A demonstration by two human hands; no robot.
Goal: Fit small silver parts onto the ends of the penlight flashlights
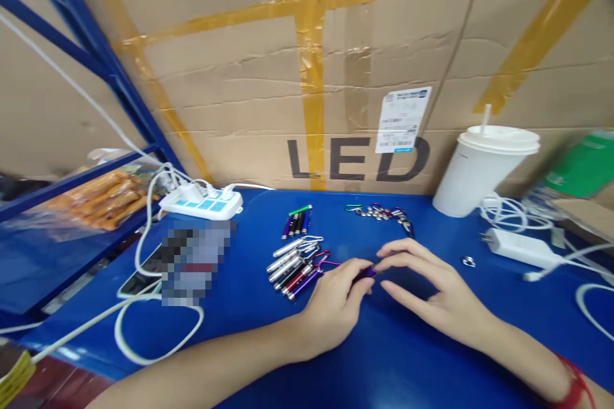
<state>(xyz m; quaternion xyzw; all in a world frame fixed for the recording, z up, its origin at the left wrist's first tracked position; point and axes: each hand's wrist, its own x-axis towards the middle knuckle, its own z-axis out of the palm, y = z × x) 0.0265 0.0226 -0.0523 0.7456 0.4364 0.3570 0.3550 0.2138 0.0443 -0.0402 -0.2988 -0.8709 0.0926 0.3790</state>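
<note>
Nearest the camera: left forearm [215,364] and right forearm [522,342], angled inward over a blue bench [398,370], with a red cord bracelet [573,386] around the right wrist. Gripped between thumb and fingers of the left hand [336,303]: a small purple cylinder [369,271], held just above the bench and partly hidden. Poised at its far end, right hand [441,291] with thumb spread well away from the fingers, so a grip not closed; impossible to tell whether the fingertips touch.

Laid side by side, just left of the left hand: keychain penlights [295,268] in silver, black, red and purple, with carabiner clips toward the right end. Grouped behind these: short penlight tubes [297,225], black, blue and purple, topped by a green one lying crosswise. Heaped farther right: small silver caps [377,212] beside a green carabiner [354,208]. Set apart near the right hand: one small silver piece [469,261]. Beyond, a lidded white cup [474,172] with a straw, near a white power adapter [522,248]. At left, a white power strip [204,206]. Behind everything, a taped cardboard box [240,108] printed "LED".
</note>
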